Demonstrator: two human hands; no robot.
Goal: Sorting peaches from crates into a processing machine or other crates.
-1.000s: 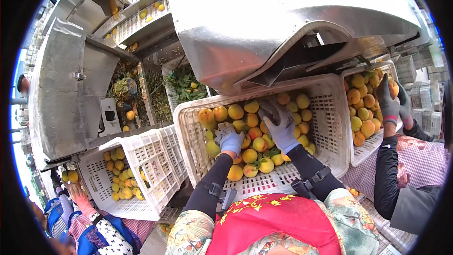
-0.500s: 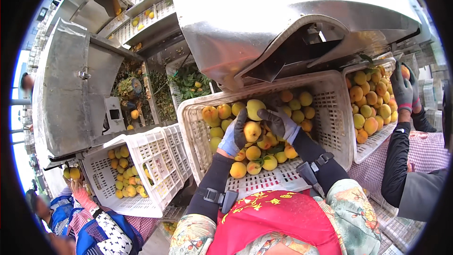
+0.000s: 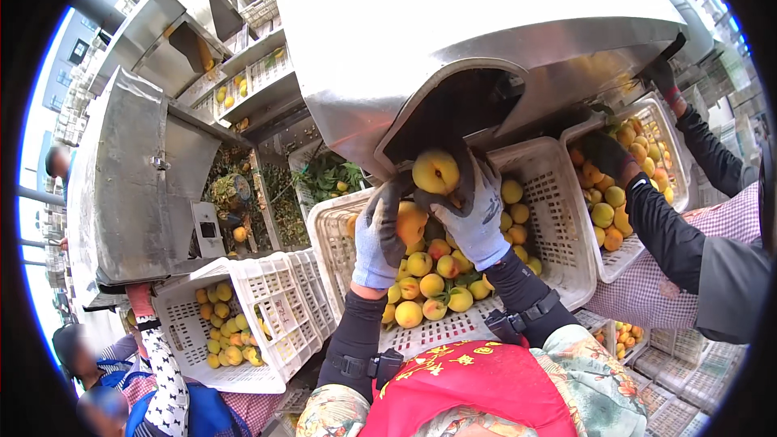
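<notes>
Both of my hands wear blue-grey gloves with dark fingers, raised over a white slatted crate [image 3: 558, 218] of yellow peaches [image 3: 433, 285]. In my right hand [image 3: 473, 210], a large yellow peach [image 3: 435, 171] is gripped with its dark stem hollow showing, just below the dark mouth of a metal chute [image 3: 453, 105]. My left hand [image 3: 379, 231] is closed round an orange-yellow peach [image 3: 410, 222], lower and to the left. Some fingers are hidden behind the fruit.
To the right, a co-worker's dark-gloved hand [image 3: 607, 158] reaches into another peach crate [image 3: 619, 259]. At left, a person's patterned sleeve [image 3: 166, 380] is beside a tilted white crate [image 3: 283, 316]. A metal housing [image 3: 121, 186] stands beyond it.
My hands have risen from the peaches toward the chute mouth, each with a peach. The co-worker's hands at right have separated, one now down in the crate. The view has shifted slightly.
</notes>
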